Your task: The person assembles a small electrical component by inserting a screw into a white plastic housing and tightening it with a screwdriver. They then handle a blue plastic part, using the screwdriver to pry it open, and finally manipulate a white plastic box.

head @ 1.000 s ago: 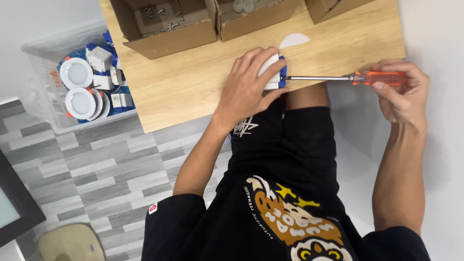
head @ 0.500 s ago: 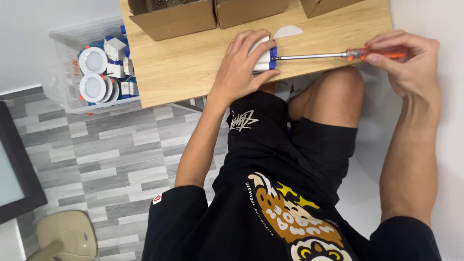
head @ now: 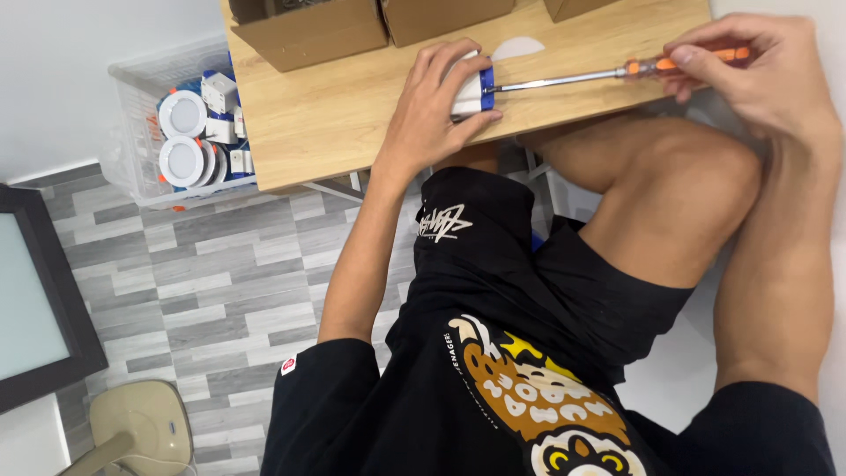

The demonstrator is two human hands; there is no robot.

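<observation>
- Wooden tabletop (head: 335,115), light in colour, fills the top of the head view; the person sits at its near edge in a black printed shirt and black shorts, one bare knee raised just under the table edge.
- Left hand (head: 432,106) lies on the tabletop with its fingers wrapped over a small white fitting with a blue end (head: 471,88), pinning it against the wood close to the near edge; the grip is closed around that part.
- Right hand (head: 749,75) is closed narrowly around the orange handle of a screwdriver (head: 608,75), thumb and fingertips pinching the grip out past the table's right corner.
- Metal shaft of the screwdriver runs almost level along the tabletop, and its tip meets the blue end of the fitting.
- A pale half-round disc (head: 518,46) lies flat on the wood just behind the fitting, apart from both hands.
- Three brown cardboard boxes (head: 308,35) stand along the far edge of the table, only partly in view.
- A clear plastic bin (head: 145,132) sits on the floor to the left of the table, holding round white downlights (head: 182,115) and small white-and-blue pieces.
- Grey wood-patterned floor tiles (head: 194,273) lie below, with a dark-framed panel (head: 40,291) and a beige base (head: 141,423) at the lower left.
</observation>
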